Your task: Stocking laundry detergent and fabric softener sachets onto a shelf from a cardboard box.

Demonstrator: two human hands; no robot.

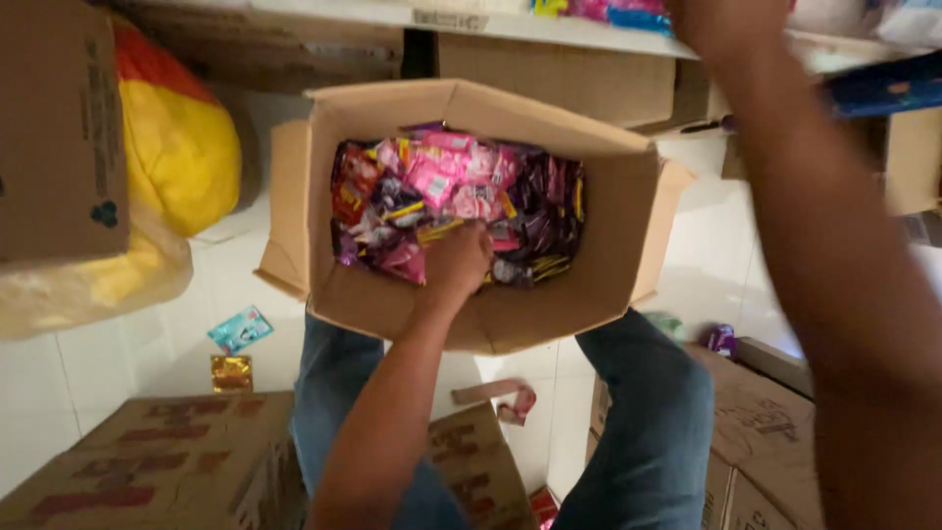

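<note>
Reaching down into the open cardboard box (pixel 491 324), the person's left hand (pixel 456 260) sits buried among the small packets (pixel 461 191) that fill it. Its fingers are curled and clenched into the heap at the near edge of the pile, closed on some of the sachets, though I cannot make out exactly which ones or how many. The packets are a jumble of pink, dark purple, red and yellow wrappers, lying loose and overlapping across the box floor. The box stands with its flaps spread open, resting between the person's knees, which are clad in blue jeans (pixel 653 422).

The right hand (pixel 721 25) is raised high, up at the white shelf (pixel 549 27) along the top of the view; the forearm crosses the right side of the scene and the fingers are cut off by the frame edge, so whether they are closed or loose cannot be told.

On the white tiled floor (pixel 39 393) to the left lie two stray sachets, a light blue one (pixel 240 329) and a gold one (pixel 232 373), just apart from each other. A big yellow and red bag (pixel 177 147) leans beside a tall carton (pixel 59 128) on the far left. More printed cartons stand near the person's legs, one at the lower left (pixel 157 461) and another at the lower right (pixel 765 432), with a purple packet (pixel 721 339) lying near the latter.
</note>
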